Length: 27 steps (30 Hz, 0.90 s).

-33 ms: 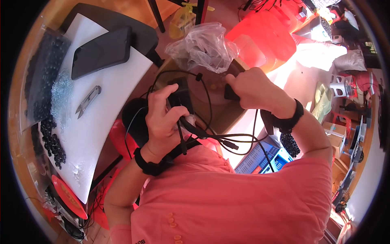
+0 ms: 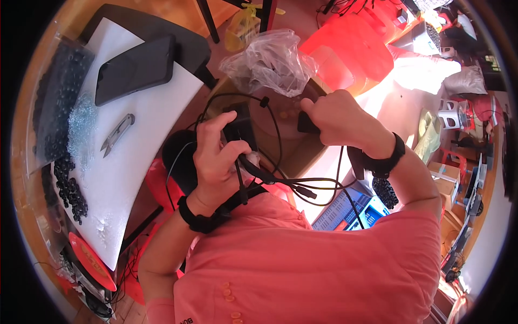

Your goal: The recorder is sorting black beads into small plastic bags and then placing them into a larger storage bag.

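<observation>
My left hand [image 2: 216,156] is curled, thumb and index finger apart. Black cables [image 2: 270,178] come out from under its thumb, with a bare connector end [image 2: 306,192] dangling among them. Just beyond these fingers is a black box-shaped device [image 2: 244,127], partly hidden. To the right, my right hand [image 2: 340,116] is closed in a fist around a small black object [image 2: 307,123]; most of that object is hidden, so its kind is unclear. A cable hangs below this fist. Another cable loop with a small clip [image 2: 264,101] arches between the hands.
On the left a white board [image 2: 156,116] carries a black phone [image 2: 135,70], thread snips [image 2: 117,135], clear beads [image 2: 82,127] and black beads [image 2: 69,186]. Beneath the hands stands a cardboard box [image 2: 310,154]. Beyond are a crumpled plastic bag [image 2: 272,62] and a red container [image 2: 350,54].
My right hand and wrist have shifted very slightly to the right. Otherwise the scene looks the same.
</observation>
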{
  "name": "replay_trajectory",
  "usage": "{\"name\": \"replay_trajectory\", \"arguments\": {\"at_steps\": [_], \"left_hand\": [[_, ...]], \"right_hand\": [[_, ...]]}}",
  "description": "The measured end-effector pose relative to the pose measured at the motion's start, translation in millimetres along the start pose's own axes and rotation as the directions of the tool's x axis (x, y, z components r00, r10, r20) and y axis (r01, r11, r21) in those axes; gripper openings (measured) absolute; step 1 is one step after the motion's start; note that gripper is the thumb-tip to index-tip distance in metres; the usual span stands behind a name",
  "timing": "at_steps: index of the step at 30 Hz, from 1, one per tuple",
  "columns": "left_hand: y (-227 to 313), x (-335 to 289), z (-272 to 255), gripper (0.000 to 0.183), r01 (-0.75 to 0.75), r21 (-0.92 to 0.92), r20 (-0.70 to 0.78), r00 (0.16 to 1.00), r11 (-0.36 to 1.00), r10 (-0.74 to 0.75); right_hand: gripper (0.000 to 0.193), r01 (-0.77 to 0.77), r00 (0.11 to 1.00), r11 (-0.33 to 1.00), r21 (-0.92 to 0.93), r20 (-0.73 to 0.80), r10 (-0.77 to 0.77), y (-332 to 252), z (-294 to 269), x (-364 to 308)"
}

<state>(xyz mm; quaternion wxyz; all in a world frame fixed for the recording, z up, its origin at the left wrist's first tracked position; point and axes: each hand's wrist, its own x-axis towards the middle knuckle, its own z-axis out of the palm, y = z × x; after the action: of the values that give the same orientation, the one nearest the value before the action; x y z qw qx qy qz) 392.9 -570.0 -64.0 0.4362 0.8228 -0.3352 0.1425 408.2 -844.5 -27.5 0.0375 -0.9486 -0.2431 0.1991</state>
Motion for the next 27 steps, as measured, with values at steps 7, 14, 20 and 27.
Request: {"name": "replay_trajectory", "arguments": {"at_steps": [7, 14, 20, 27], "left_hand": [[-9.1, 5.3, 11.4, 0.022, 0.013, -0.066, 0.026, 1.000, 0.998, -0.012], [-15.0, 8.9, 18.4, 0.022, 0.051, -0.059, 0.039, 0.998, 0.997, -0.049], [-18.2, 7.3, 21.8, 0.022, 0.072, -0.067, 0.031, 0.997, 0.995, -0.070], [-17.6, 6.9, 22.4, 0.022, 0.066, -0.049, 0.026, 0.998, 0.997, -0.065]], "right_hand": [[0.043, 0.006, 0.963, 0.998, 0.061, 0.268, -0.022, -15.1, 33.6, 32.0], [0.039, -0.117, 0.943, 0.990, 0.085, 0.321, 0.083, -7.7, 52.7, 44.4], [0.035, -0.297, 0.935, 0.955, -0.026, -0.210, 0.285, -0.6, 36.0, 64.1], [0.038, -0.002, 0.887, 0.988, 0.151, -0.456, 0.071, 20.9, 73.0, 84.8]]}}
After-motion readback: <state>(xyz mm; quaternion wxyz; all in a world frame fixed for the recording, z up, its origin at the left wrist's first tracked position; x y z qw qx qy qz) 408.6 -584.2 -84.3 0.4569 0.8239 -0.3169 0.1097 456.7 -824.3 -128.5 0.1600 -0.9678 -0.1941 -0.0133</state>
